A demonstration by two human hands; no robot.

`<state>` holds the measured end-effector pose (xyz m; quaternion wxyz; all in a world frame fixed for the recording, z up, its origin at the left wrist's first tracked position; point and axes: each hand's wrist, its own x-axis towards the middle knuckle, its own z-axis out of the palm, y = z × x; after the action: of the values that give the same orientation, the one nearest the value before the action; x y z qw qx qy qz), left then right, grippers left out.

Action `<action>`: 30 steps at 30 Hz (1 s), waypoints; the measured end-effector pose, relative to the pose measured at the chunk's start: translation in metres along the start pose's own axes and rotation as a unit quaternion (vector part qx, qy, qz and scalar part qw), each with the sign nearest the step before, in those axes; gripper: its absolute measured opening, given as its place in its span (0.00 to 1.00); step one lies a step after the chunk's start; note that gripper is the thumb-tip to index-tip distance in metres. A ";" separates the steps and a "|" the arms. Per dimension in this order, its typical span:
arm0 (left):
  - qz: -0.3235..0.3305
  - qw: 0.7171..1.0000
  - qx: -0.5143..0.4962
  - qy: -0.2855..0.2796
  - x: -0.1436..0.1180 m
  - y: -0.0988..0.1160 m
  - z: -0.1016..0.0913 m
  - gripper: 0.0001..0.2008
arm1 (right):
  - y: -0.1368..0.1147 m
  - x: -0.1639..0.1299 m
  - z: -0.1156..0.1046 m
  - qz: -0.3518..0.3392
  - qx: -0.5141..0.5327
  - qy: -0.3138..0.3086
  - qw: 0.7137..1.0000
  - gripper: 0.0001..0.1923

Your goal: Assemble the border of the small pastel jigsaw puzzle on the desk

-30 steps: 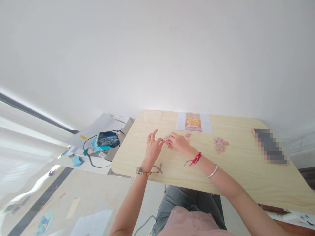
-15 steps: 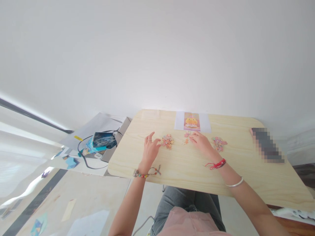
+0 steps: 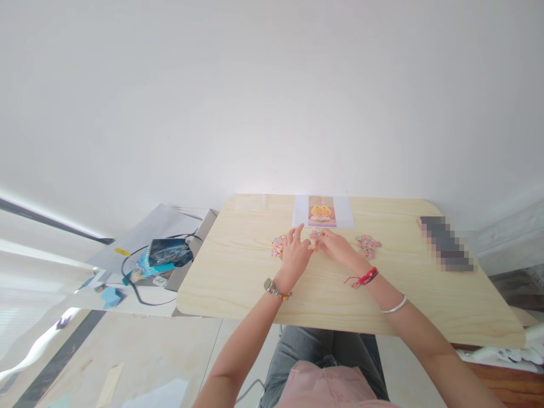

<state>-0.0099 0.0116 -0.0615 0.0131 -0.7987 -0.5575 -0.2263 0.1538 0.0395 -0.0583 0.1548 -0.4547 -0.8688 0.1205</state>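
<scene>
My left hand (image 3: 296, 253) rests on the pale wooden table (image 3: 238, 272) with its fingers spread, just right of a joined cluster of pastel puzzle pieces (image 3: 278, 246). My right hand (image 3: 335, 245) lies beside it. The fingertips of both hands meet at a few small loose pieces (image 3: 315, 234) below a printed picture of a yellow character (image 3: 322, 211). What the right fingers grip is hidden. Another heap of pieces (image 3: 368, 245) lies just right of my right hand.
A pixelated dark phone-like object (image 3: 446, 250) lies at the table's far right. Left of the table, a lower surface holds papers (image 3: 148, 229), a dark packet (image 3: 168, 251) and a black cable (image 3: 131, 283). A white wall stands behind.
My left hand has moved right, past the joined cluster, to meet my right hand at the loose pieces. My right hand drew back slightly left. The view has shifted a little.
</scene>
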 end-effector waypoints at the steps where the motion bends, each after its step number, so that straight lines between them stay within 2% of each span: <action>1: -0.001 1.000 0.001 0.005 -0.001 0.004 0.001 0.02 | 0.001 -0.001 -0.001 0.004 0.000 -0.004 1.000 0.08; 6: 0.002 1.000 0.009 0.009 -0.003 0.014 0.009 0.04 | 0.005 -0.008 -0.001 0.015 0.009 -0.012 1.000 0.04; 11: 0.006 1.000 0.006 -0.013 0.001 0.011 0.012 0.07 | 0.010 -0.013 0.002 -0.006 0.026 0.001 1.000 0.05; 17: 0.023 0.999 0.000 -0.031 0.006 0.007 0.012 0.06 | 0.008 -0.017 0.003 -0.005 -0.018 0.008 1.000 0.07; 23: 0.032 0.999 -0.003 0.015 0.008 0.009 0.006 0.05 | 0.009 -0.024 -0.006 -0.004 -0.036 0.051 0.998 0.08; 30: 0.046 0.996 -0.013 0.069 0.013 0.009 -0.004 0.05 | 0.004 -0.021 -0.021 -0.009 -0.053 0.069 0.996 0.08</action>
<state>0.0007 0.0187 -0.0511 0.0519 -0.8058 -0.5152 -0.2872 0.1763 0.0258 -0.0436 0.1907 -0.4617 -0.8653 0.0416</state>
